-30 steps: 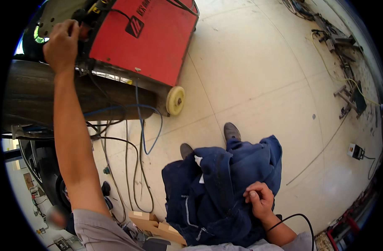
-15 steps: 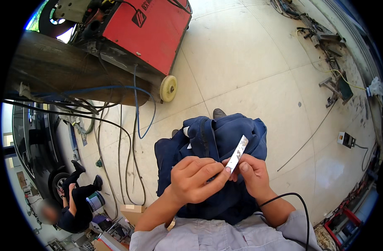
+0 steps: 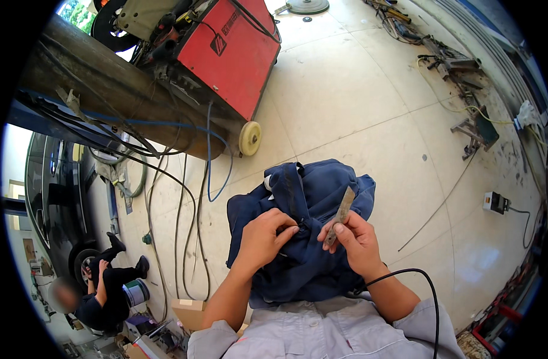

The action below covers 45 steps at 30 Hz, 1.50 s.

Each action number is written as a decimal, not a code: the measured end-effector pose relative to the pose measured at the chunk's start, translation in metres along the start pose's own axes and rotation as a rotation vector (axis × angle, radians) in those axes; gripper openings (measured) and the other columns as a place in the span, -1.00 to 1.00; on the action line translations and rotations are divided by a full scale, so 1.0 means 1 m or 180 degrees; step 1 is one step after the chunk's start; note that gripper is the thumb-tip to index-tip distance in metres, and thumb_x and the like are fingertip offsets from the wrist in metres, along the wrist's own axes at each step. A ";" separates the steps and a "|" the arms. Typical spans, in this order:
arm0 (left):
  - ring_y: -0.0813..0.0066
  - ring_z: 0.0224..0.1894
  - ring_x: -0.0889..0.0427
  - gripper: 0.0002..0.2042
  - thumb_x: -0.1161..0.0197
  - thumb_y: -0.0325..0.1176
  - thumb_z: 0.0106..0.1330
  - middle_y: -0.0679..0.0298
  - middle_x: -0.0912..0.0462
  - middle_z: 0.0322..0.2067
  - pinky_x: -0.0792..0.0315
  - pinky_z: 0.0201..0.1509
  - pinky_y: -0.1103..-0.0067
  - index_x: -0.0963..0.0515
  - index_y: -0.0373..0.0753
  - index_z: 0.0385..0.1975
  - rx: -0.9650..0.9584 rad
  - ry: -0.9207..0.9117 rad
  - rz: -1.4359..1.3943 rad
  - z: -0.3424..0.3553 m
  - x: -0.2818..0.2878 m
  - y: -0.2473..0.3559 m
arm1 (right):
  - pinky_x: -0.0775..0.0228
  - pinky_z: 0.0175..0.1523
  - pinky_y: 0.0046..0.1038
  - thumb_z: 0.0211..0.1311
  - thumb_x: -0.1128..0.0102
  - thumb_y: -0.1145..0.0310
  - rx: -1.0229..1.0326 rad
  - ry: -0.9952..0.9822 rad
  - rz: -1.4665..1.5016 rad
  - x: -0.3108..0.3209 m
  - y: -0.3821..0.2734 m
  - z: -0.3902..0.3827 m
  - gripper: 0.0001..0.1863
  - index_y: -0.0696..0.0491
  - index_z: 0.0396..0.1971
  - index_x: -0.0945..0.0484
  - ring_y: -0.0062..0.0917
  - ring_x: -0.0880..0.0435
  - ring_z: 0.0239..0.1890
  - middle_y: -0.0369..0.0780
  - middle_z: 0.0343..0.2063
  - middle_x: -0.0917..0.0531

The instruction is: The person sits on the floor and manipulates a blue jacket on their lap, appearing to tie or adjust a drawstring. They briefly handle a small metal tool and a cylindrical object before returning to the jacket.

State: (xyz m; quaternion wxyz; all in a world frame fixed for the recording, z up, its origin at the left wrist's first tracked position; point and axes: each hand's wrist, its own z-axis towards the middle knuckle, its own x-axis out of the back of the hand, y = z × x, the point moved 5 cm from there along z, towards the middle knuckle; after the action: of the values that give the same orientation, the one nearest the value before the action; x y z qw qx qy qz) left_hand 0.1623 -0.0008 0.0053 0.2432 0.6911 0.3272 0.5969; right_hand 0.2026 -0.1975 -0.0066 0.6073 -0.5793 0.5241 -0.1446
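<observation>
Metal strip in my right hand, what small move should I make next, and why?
Perhaps bring your left hand over to steady the metal strip. Only your right hand grips it, its lower end pokes out past those fingers, and your left is close by over the dark blue cloth, apart from the strip. I can't tell whether your left fingers pinch anything.

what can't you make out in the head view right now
All in the head view:
metal strip: underside, hidden by its upper face and the right hand
left hand: anything pinched, hidden by its fingers
red machine: top, cut off by upper edge
seated person: head blurred
</observation>
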 end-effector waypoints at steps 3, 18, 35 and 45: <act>0.63 -0.40 -0.46 -0.94 -0.37 -0.51 0.27 0.36 -0.56 -0.38 -0.32 -0.30 0.68 -0.65 -0.33 -0.31 0.0272 0.0407 -0.1034 -0.009 0.010 -0.012 | -0.45 -0.25 -0.66 0.56 0.00 0.34 -0.0295 -0.0318 -0.0028 -0.013 0.003 -0.011 -0.81 0.14 -0.16 -0.53 -0.73 -0.59 -0.36 -0.27 -0.32 -0.68; 0.49 -0.25 -0.68 -0.91 -0.30 -0.52 0.38 0.16 -0.66 -0.25 -0.57 -0.13 0.62 -0.53 -0.33 -0.21 0.0004 0.1450 -0.2440 -0.074 0.036 -0.008 | -0.43 -0.37 -0.46 0.41 -0.08 0.49 0.0186 -0.0878 -0.1964 -0.071 0.022 0.002 -0.55 0.19 0.26 -0.33 -0.51 -0.63 -0.55 -0.21 -0.59 -0.63; 0.47 -0.25 -0.69 -0.90 -0.31 -0.54 0.37 0.14 -0.65 -0.25 -0.58 -0.13 0.61 -0.54 -0.35 -0.21 -0.0161 0.1330 -0.2236 -0.073 0.043 -0.002 | -0.47 -0.36 -0.21 0.36 -0.15 0.42 0.0211 -0.0788 -0.1853 -0.079 0.025 0.010 -0.39 0.11 0.38 -0.25 -0.13 -0.68 -0.48 -0.10 -0.55 -0.66; 0.49 -0.24 -0.69 -0.93 -0.29 -0.63 0.34 0.15 -0.65 -0.25 -0.57 -0.09 0.62 -0.56 -0.40 -0.23 -0.0167 0.1359 -0.2166 -0.075 0.048 0.001 | -0.47 -0.39 -0.18 0.35 -0.19 0.35 0.0777 -0.0892 -0.2380 -0.085 0.035 0.006 -0.40 0.02 0.37 -0.31 -0.13 -0.67 -0.52 -0.10 -0.57 -0.65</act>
State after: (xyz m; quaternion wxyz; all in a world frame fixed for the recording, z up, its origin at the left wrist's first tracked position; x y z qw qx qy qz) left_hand 0.0924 0.0298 0.0508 0.3711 0.3973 0.5651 0.6205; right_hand 0.1574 -0.1176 0.0018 0.6426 -0.6675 0.1689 -0.3360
